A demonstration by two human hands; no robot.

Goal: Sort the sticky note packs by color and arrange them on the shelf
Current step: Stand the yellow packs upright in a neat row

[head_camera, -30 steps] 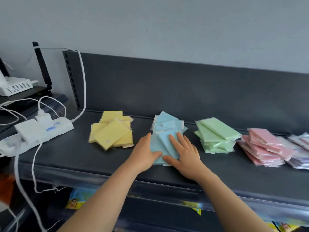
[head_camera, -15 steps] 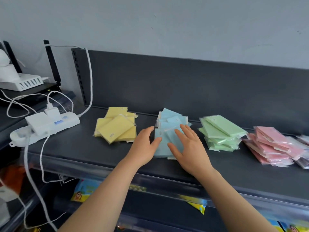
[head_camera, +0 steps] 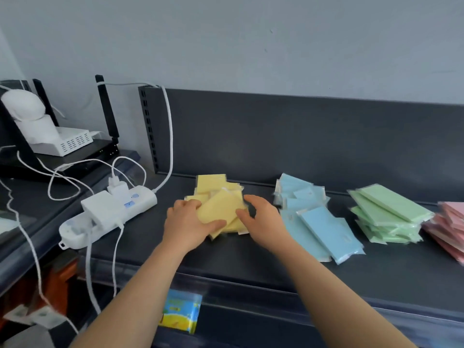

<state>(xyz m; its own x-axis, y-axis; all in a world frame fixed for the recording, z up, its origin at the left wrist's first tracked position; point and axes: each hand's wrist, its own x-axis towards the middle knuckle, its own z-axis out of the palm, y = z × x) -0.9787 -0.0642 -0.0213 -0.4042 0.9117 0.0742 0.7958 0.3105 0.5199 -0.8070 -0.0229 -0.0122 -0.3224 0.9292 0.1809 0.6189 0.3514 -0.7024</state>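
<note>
- As each one is sealed in a clear film sleeve, the yellow packs (head_camera: 219,209) look light, thin and slick: likely to slide over one another and fan out if pushed from one side only
- Stiffness, judged: flat pads with some give, firm enough to be squared up by the edges, with loose film tabs that could snag or crumple
- Best hold, judged: the two opposite sides of the heap at once, palms inward, squeezing gently towards the middle, not pinching a single wrapper
- Location of yellow packs: an untidy heap at the left end of the dark shelf (head_camera: 251,259), leftmost of the colour groups, just right of a white power strip (head_camera: 110,209)
- Left hand (head_camera: 187,222): on the left side of the heap, fingers curled over its far left edge, thumb laid across the near corner of the top pack, so it grips the heap
- Right hand (head_camera: 263,219): on the right side of the heap, fingers curved round its right edge, thumb touching the near corner; the grip looks loose and cupped
- Both forearms reach in low from the near edge, wrists roughly level, the hands facing each other with the heap between them
- Neighbours along the shelf, left to right: blue packs (head_camera: 316,222) splayed loosely, green packs (head_camera: 386,214) in a neater stack, pink packs (head_camera: 449,227) at the frame edge, each apart from the next
</note>
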